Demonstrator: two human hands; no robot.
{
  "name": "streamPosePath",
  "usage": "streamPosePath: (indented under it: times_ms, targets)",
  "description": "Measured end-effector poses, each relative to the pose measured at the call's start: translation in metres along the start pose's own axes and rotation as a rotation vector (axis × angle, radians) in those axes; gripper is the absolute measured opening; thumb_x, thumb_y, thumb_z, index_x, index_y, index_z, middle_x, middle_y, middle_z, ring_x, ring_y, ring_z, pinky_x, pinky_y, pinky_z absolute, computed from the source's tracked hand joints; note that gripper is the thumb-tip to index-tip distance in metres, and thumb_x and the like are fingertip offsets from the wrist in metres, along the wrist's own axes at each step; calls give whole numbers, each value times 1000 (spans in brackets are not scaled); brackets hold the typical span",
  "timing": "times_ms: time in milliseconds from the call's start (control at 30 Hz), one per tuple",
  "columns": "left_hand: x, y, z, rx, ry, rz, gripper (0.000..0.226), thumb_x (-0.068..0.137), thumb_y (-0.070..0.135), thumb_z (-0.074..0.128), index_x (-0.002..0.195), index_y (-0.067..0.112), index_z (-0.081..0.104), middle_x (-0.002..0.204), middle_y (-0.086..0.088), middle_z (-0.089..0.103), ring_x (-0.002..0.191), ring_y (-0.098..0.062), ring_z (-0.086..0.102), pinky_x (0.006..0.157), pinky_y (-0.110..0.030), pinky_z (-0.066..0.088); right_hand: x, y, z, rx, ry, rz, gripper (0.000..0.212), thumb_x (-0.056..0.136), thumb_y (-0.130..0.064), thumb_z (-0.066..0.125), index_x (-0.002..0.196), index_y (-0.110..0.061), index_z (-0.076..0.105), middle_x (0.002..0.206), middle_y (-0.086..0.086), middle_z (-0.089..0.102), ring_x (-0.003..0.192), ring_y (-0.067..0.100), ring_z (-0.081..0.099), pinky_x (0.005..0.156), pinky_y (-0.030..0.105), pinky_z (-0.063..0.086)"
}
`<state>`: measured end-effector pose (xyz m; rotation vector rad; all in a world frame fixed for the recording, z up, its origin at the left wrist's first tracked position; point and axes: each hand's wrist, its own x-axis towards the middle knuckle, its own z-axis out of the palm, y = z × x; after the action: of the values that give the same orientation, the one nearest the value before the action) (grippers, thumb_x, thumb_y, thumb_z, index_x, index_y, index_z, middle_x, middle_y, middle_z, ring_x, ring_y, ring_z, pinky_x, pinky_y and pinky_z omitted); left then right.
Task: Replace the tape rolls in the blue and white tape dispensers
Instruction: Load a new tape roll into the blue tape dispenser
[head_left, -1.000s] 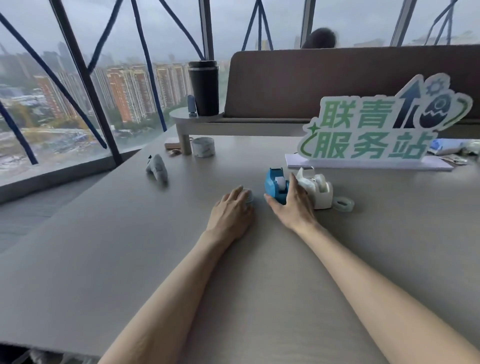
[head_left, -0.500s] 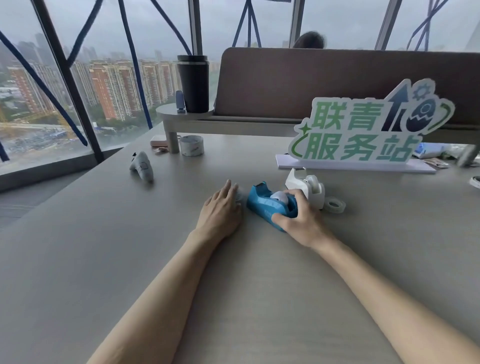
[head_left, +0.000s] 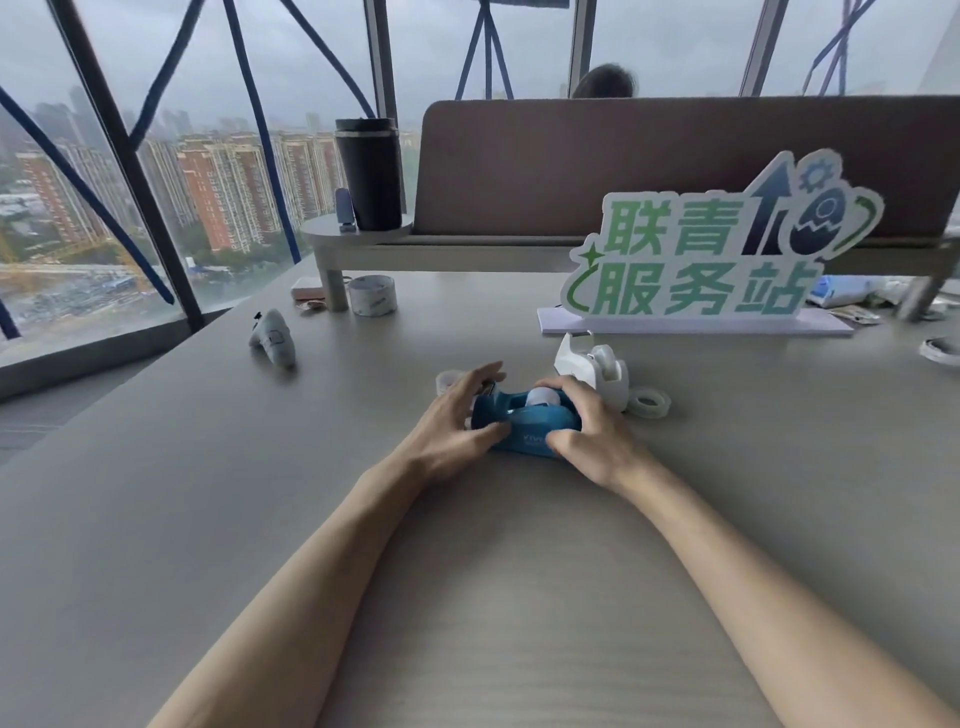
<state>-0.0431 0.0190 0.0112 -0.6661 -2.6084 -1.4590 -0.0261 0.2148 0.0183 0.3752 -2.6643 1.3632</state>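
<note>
The blue tape dispenser (head_left: 527, 426) lies on the grey table (head_left: 208, 493) between both hands, with a pale roll core (head_left: 543, 397) showing in its cradle. My right hand (head_left: 592, 431) grips its right end. My left hand (head_left: 457, 421) holds its left end, fingers spread over the cutter side. Behind my right hand stands the white tape dispenser (head_left: 592, 369), upright with a roll in it. A loose clear tape roll (head_left: 647, 402) lies to its right. Another small clear roll (head_left: 447, 379) lies just beyond my left fingers.
A green and white sign (head_left: 717, 260) stands behind the dispensers. A grey controller (head_left: 272, 338) lies at the left. A wide tape roll (head_left: 371, 296) sits by a raised shelf holding a black tumbler (head_left: 369, 174). Clutter lies far right.
My right hand has pulled the blue dispenser away from the white one toward me. My left hand has lifted off the table and taken hold of the dispenser's left end.
</note>
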Motion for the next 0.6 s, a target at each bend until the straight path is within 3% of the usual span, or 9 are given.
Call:
streamPosePath:
  times_ms: [167, 367, 467, 600]
  targets:
    - [1, -1, -1, -16, 20, 6, 74, 77, 16, 72, 141, 25, 38, 120, 7, 52, 116, -16, 56, 95, -38, 52, -3, 7, 7, -305, 48, -148, 76, 70, 3, 49, 142, -21, 39, 131, 0, 43, 126, 16, 39, 101, 19, 29]
    - [3, -3, -2, 24, 48, 40, 74, 69, 28, 72, 138, 21, 44, 113, 8, 56, 108, -16, 60, 87, -25, 52, -3, 4, 4, -396, 102, -322, 63, 70, -10, 45, 132, -19, 53, 131, -1, 49, 123, 17, 46, 103, 23, 36]
    - [4, -4, -1, 22, 56, 42, 74, 69, 29, 72, 137, 20, 45, 115, 6, 57, 109, -15, 60, 89, -28, 53, -4, 4, 3, -410, 91, -358, 49, 80, -18, 50, 129, -20, 56, 128, -4, 53, 120, 15, 48, 99, 22, 38]
    - [6, -8, 0, -19, 53, 1, 73, 72, 24, 76, 137, 22, 44, 118, 2, 57, 112, -17, 59, 93, -35, 54, 0, 4, 0, -362, 165, -422, 28, 94, -22, 54, 119, -20, 65, 118, -5, 64, 112, 14, 58, 92, 30, 49]
